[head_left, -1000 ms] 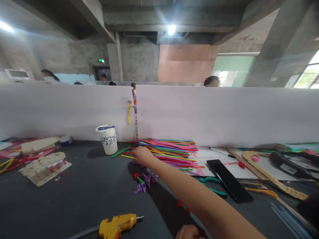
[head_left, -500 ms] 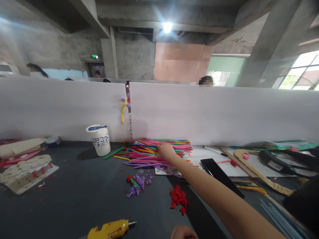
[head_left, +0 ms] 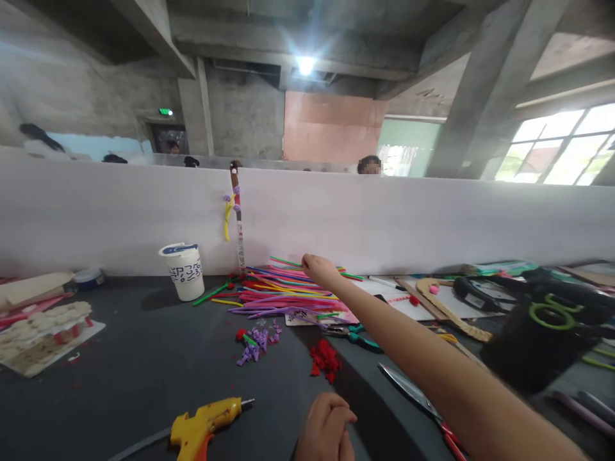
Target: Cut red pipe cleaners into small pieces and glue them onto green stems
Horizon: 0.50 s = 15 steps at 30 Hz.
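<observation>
My right hand [head_left: 318, 269] reaches far forward over a pile of coloured craft stems [head_left: 288, 296] lying by the white partition. Its fingers are pinched on a green stem [head_left: 353, 276] that is lifted a little above the pile. My left hand [head_left: 325, 428] rests at the near edge of the dark table, seen from the back with its fingers curled; whatever is in its palm is hidden. Small red bits [head_left: 325, 360] and purple bits [head_left: 257, 339] lie between the two hands.
A yellow glue gun [head_left: 206, 419] lies left of my left hand. Scissors [head_left: 418, 397] and teal pliers [head_left: 359, 337] lie under my right arm. A white cup [head_left: 181, 272] stands by the partition [head_left: 408, 221]. A black object [head_left: 542, 326] sits right; beige discs [head_left: 41, 326] left.
My right hand moved from the left end of the stem pile to its right side and rose with a green stem. My left hand came further into view. The view swung right.
</observation>
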Motion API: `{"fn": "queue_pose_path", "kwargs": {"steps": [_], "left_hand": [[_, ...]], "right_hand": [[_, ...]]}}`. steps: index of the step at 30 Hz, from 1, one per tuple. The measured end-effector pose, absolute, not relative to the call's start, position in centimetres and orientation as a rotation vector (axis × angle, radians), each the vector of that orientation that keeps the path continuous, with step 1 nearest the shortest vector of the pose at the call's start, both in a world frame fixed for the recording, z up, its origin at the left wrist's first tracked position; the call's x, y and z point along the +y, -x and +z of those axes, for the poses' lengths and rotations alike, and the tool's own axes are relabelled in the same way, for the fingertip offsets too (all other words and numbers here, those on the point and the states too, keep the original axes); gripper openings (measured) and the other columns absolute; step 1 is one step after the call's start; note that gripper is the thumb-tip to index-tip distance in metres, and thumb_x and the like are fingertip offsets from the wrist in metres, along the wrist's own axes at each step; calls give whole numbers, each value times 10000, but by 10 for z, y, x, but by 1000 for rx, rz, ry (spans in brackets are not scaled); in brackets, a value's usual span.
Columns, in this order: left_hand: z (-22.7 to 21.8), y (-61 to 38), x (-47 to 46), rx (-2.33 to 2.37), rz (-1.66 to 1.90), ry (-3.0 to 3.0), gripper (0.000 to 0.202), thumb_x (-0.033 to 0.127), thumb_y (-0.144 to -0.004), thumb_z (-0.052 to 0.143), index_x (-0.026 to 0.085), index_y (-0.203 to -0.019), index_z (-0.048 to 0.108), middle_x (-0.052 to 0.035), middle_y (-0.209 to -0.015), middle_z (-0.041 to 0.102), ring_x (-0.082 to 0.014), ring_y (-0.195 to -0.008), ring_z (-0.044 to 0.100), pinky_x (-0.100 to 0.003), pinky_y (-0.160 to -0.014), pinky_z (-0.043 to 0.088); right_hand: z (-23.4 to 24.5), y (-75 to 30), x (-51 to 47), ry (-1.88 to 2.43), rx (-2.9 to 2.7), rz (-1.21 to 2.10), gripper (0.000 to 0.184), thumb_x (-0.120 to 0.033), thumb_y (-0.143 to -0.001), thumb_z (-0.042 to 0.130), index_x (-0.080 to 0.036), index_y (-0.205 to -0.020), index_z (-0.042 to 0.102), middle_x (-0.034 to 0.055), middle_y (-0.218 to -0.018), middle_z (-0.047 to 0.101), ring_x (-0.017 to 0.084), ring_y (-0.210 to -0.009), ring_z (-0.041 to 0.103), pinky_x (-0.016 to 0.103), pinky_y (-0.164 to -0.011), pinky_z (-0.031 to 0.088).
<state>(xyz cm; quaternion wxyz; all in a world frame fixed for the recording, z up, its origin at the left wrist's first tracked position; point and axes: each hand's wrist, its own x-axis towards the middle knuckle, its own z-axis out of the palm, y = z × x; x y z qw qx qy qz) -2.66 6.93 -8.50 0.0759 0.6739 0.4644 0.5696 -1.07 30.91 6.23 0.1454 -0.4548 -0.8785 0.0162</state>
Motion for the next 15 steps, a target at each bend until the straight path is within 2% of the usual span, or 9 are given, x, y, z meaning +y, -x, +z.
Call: {"fn": "queue_pose_path", "kwargs": {"steps": [7,11,13,15], "left_hand": [[-67,27,62,1346,1679,-1717,292,19,-701,394,185,-810,608,-71,-820,580,-181,-781,558,-310,-721,452],[-51,39,66,1211,1792,-997,114,192,-723,566,171,-816,631,-70,-831,612,-186,-768,568,-293,-692,450],[-41,49,69,1171,1811,-806,234,286,-755,558,164,-953,589,-71,-850,621,-157,-682,574,-265,-600,454],[-32,59,70,1111,1830,-706,309,338,-765,551,158,-1016,554,-73,-872,628,-131,-631,571,-243,-556,448]], "right_hand": [[64,10,284,1229,-2378,332,275,-293,-873,493,-167,-1116,512,73,-1126,533,186,-930,557,387,-778,474],[71,4,244,1072,-2352,598,278,-299,-868,501,-149,-1102,514,66,-1078,552,178,-888,571,373,-743,486],[70,0,214,973,-2360,739,214,-294,-866,502,-134,-1001,550,38,-938,588,140,-769,583,316,-667,491],[65,-4,183,879,-2366,864,99,-232,-819,527,-143,-803,567,-19,-702,581,104,-634,557,232,-584,460]]}}
